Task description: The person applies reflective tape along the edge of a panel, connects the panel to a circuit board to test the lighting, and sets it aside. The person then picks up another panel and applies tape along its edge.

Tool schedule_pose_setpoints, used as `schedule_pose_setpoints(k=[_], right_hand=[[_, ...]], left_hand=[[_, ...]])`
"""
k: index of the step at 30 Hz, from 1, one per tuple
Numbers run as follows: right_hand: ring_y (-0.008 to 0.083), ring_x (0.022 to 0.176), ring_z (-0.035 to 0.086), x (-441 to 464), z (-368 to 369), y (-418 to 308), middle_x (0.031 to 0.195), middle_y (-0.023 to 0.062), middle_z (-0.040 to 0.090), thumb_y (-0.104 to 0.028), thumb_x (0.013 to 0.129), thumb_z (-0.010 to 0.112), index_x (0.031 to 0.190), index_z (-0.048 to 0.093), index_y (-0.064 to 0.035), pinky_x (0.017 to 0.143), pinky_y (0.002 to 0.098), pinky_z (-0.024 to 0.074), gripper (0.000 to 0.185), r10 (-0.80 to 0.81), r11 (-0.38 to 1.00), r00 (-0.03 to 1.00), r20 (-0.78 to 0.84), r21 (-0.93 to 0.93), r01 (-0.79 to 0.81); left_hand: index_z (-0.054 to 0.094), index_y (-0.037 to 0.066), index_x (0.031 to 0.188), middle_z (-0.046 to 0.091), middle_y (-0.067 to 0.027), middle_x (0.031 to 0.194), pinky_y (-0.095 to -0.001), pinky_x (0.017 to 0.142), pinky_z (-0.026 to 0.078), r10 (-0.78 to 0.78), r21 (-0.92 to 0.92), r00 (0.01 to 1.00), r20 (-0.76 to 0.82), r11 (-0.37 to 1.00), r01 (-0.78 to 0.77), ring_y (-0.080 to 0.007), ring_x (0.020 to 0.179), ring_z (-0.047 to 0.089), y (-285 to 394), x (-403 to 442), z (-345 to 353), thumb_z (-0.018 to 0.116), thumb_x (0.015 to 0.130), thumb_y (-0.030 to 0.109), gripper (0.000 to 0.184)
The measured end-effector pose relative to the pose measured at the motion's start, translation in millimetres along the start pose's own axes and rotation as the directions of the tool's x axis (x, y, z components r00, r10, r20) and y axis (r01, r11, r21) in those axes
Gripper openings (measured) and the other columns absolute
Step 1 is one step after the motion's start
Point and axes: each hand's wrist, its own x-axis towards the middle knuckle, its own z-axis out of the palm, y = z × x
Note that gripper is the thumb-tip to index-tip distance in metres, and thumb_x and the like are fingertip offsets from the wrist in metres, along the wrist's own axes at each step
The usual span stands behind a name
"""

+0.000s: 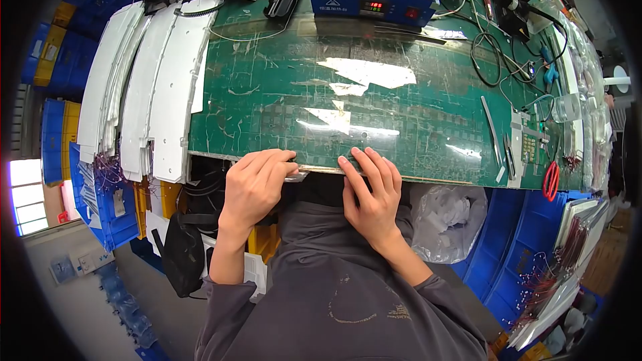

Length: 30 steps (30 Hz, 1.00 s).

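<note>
My left hand [256,184] is at the front edge of the green work mat [261,113], its fingers curled together. Anything held in them is too small or hidden to make out; a small pale bit [296,177] shows just under the fingertips. To its right, my right hand [373,190] rests with fingers apart, fingertips on the mat's edge, and holds nothing visible. Ahead of both hands, shiny torn patches [329,119] mark the mat's surface.
A blue heating station [364,7] stands at the back. White panels [170,93] are stacked at left. Tweezers [491,130], red-handled scissors [550,180] and a small circuit board [533,147] lie at right. A clear plastic bag [449,224] hangs below the edge.
</note>
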Motion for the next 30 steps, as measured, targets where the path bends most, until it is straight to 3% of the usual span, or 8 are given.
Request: schedule_pose_setpoints(k=[8, 11, 14, 17, 23, 30], right_hand=[[0.0267, 0.131, 0.063, 9, -10, -4, 0.138, 0.0075, 0.07, -0.007, 0.088, 0.074, 0.129, 0.076, -0.0101, 0.112, 0.0432, 0.0435, 0.041, 0.034, 0.999, 0.999, 0.026, 0.025, -0.034], [0.0279, 0.131, 0.064, 13, -17, -4, 0.136, 0.0081, 0.071, -0.007, 0.088, 0.076, 0.128, 0.075, -0.0082, 0.111, 0.0439, 0.0454, 0.041, 0.048, 0.995, 0.998, 0.052, 0.09, -0.052], [0.0293, 0.13, 0.064, 12, -31, 5, 0.134, 0.009, 0.071, -0.006, 0.087, 0.078, 0.129, 0.074, -0.0064, 0.108, 0.0449, 0.0483, 0.042, 0.082, 0.967, 0.996, 0.019, 0.24, -0.084], [0.0329, 0.129, 0.064, 4, -53, 21, 0.132, 0.0099, 0.072, -0.001, 0.083, 0.079, 0.124, 0.076, -0.005, 0.106, 0.046, 0.0501, 0.041, 0.091, 0.987, 0.995, -0.049, 0.134, -0.084], [0.0348, 0.131, 0.061, -20, -79, 56, 0.138, 0.0111, 0.068, 0.003, 0.082, 0.072, 0.126, 0.077, -0.0083, 0.109, 0.0469, 0.0476, 0.046, 0.167, 0.986, 0.985, -0.049, 0.034, -0.165], [0.0338, 0.132, 0.061, -26, -78, 62, 0.14, 0.0096, 0.067, 0.004, 0.081, 0.07, 0.13, 0.077, -0.0101, 0.109, 0.0467, 0.048, 0.051, 0.167, 0.986, 0.985, -0.04, -0.022, -0.168]], left_hand=[[0.063, 0.008, 0.098, 0.08, -0.0056, 0.106, -0.0367, 0.08, 0.061, -0.022, -0.045, 0.999, 0.025, 0.999, 0.023, -0.025, 0.097, 0.078, -3, 0, -4, 0.077, 0.087, 0.005, 0.018], [0.061, 0.006, 0.097, 0.079, -0.0084, 0.106, -0.0378, 0.073, 0.059, -0.035, -0.067, 0.997, 0.062, 0.997, 0.039, -0.0285, 0.09, 0.077, 4, 8, -11, 0.075, 0.089, -0.001, 0.018], [0.063, 0.005, 0.1, 0.076, -0.0089, 0.106, -0.0388, 0.073, 0.056, -0.03, -0.046, 0.991, 0.133, 0.998, 0.037, -0.0295, 0.09, 0.073, 7, 13, -16, 0.076, 0.089, 0.003, 0.017], [0.067, 0.005, 0.108, 0.072, -0.0085, 0.107, -0.0388, 0.074, 0.054, -0.095, -0.017, 0.97, 0.222, 0.995, 0.101, -0.0294, 0.091, 0.07, 17, 20, -21, 0.078, 0.089, 0.009, 0.022], [0.072, 0.007, 0.119, 0.069, -0.0061, 0.104, -0.0378, 0.073, 0.052, -0.003, -0.084, 0.988, 0.156, 0.996, 0.016, -0.0264, 0.086, 0.067, 45, 32, 12, 0.083, 0.089, 0.017, 0.034], [0.073, 0.009, 0.106, 0.068, -0.002, 0.102, -0.0324, 0.068, 0.053, 0.109, -0.097, 0.99, 0.088, 0.99, -0.101, -0.0183, 0.088, 0.067, 65, 43, 44, 0.079, 0.09, 0.015, 0.018]])
